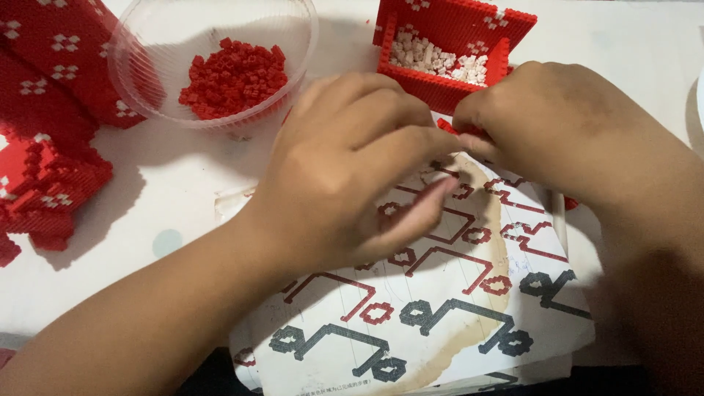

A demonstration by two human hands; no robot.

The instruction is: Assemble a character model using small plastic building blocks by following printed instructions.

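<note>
Assembly step: left hand and right hand meet above the instruction sheet, each grip pinching a small red brick piece. Joining likely demands precise stud alignment.

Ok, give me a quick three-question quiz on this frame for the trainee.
1. True or false: the clear bowl holds white bricks.
2. What lies under both hands? A) a diagram sheet B) a metal tray C) a cloth
3. Fill in: the white bricks sit in a ___ brick-built box.

Key:
1. False; it holds red bricks.
2. A; the sheet lies under the left hand and right hand, whose fingertips meet over a small red piece.
3. Red.
</note>
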